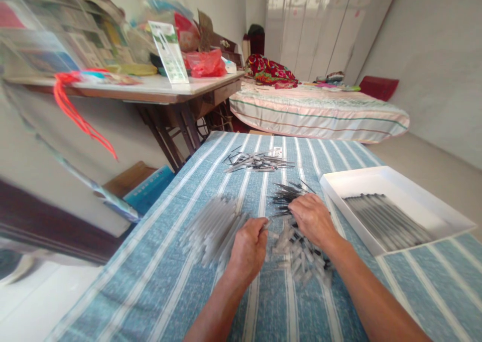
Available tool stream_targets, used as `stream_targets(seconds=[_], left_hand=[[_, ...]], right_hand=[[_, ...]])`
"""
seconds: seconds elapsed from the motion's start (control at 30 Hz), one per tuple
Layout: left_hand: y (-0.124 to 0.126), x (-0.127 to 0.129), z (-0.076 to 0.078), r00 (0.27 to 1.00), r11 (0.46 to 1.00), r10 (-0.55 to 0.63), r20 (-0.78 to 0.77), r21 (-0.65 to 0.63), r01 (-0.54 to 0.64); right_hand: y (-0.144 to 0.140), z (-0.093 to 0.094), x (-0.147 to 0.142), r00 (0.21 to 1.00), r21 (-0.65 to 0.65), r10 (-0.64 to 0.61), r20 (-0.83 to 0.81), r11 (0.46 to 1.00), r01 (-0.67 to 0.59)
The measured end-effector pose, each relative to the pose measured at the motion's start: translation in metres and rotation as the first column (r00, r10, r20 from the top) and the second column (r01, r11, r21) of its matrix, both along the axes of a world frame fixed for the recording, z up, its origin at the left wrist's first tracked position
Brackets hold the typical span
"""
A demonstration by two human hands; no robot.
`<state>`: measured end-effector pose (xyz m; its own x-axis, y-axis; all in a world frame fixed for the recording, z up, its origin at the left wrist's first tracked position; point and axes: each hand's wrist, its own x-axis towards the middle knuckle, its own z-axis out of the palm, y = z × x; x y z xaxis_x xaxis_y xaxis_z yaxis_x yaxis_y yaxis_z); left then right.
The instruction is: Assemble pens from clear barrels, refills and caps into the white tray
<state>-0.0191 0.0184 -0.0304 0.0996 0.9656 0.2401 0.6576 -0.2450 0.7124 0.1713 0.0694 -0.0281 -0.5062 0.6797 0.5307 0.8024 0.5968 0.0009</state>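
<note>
Striped cloth (161, 302) lies nearest us, then short clear pieces (307, 261) by our right hand (312, 219), its curled fingers hiding any grip. Our left hand (248, 246) pinches what looks like a small pale piece (266, 225), beside pale tubes (211, 226). Slim grey sticks (387, 221) line the white box (357, 184), seemingly done; dark rods (283, 195) and a farther heap (259, 162) lie loose, apparently left.

The tabletop (158, 281) was blue with white stripes. The tubes (211, 226) were a cloudy grey-white, the sticks (282, 197) black, the short pieces (311, 261) whitish mixed with black. The far pile (259, 162) mingled black and pale grey. Dark grey rods (387, 221) showed against the plain white box (365, 182). The string (65, 77) and bag (207, 63) were bright red, the bedsheet (320, 113) pale with green and brown stripes, the quilt (271, 71) red and flowered.
</note>
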Motion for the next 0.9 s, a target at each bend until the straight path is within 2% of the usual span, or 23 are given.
stream_targets(seconds=[0.37,0.47,0.57,0.67,0.73,0.8,0.9], left_hand=[[-0.002,0.004,0.005,1.000,0.996,0.002,0.014,-0.088,-0.001],[-0.002,0.004,0.006,0.997,0.992,0.013,0.079,-0.124,-0.003],[0.000,0.005,0.006,0.977,0.988,0.050,0.209,-0.152,-0.018],[0.001,0.005,0.008,0.907,0.983,0.120,0.404,-0.178,-0.051],[0.000,0.006,0.012,0.823,0.979,0.160,0.545,-0.193,-0.062],[-0.002,0.007,0.016,0.730,0.978,0.187,0.657,-0.195,-0.076],[-0.005,0.009,0.023,0.627,0.980,0.191,0.755,-0.183,-0.078]], right_hand=[[-0.006,0.001,-0.010,0.997,-0.032,0.080,-0.012,0.996,-0.081],[-0.012,0.001,-0.019,0.993,-0.022,0.114,-0.042,0.993,-0.115],[-0.018,0.010,-0.024,0.984,0.085,0.151,-0.099,0.986,-0.143],[-0.020,0.024,-0.017,0.965,0.195,0.128,-0.231,0.977,-0.083],[-0.018,0.031,-0.007,0.941,0.201,0.092,-0.325,0.979,-0.027],[-0.015,0.034,0.004,0.929,0.130,0.031,-0.368,0.991,0.018],[-0.011,0.032,0.014,0.963,-0.122,-0.082,-0.256,0.991,0.052]])
